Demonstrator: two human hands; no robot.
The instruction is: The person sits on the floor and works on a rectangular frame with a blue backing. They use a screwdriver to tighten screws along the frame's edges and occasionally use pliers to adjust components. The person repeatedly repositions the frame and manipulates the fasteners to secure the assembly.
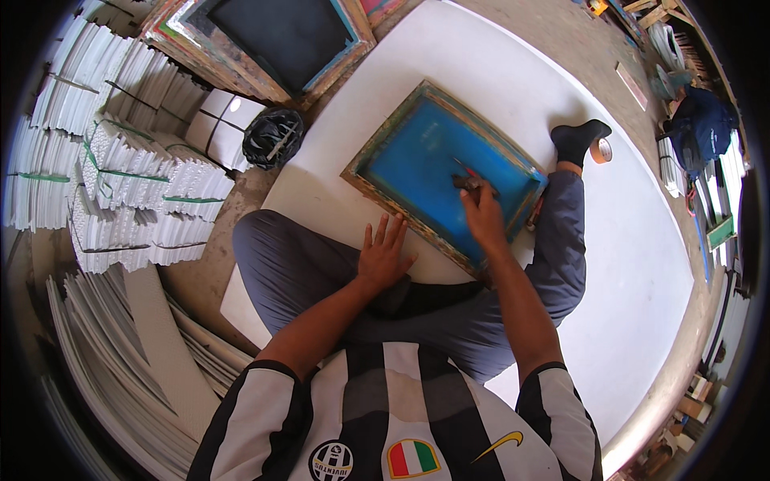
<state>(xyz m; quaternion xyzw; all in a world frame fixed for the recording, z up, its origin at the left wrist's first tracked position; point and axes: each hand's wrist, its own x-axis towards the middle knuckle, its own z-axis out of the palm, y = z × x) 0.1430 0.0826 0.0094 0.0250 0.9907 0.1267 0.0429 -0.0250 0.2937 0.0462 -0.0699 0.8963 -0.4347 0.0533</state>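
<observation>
A screen-printing frame (385, 189) with paint-stained wooden sides lies in front of me. Blue mesh (429, 156) fills it. Over the mesh, my right hand (483, 210) is closed on a small dark tool with a red part (467, 178); its exact kind is too small to tell. My left hand (383, 255) is open, fingers spread, with the fingertips at the frame's near left edge and nothing held.
I sit on a large white sheet (634, 264). A tape roll (601, 151) stands beside my foot. Bundled white strips (152, 172) and a black bag (273, 138) are at the left, with more frames (353, 20) behind. A dark blue bag (702, 124) is far right.
</observation>
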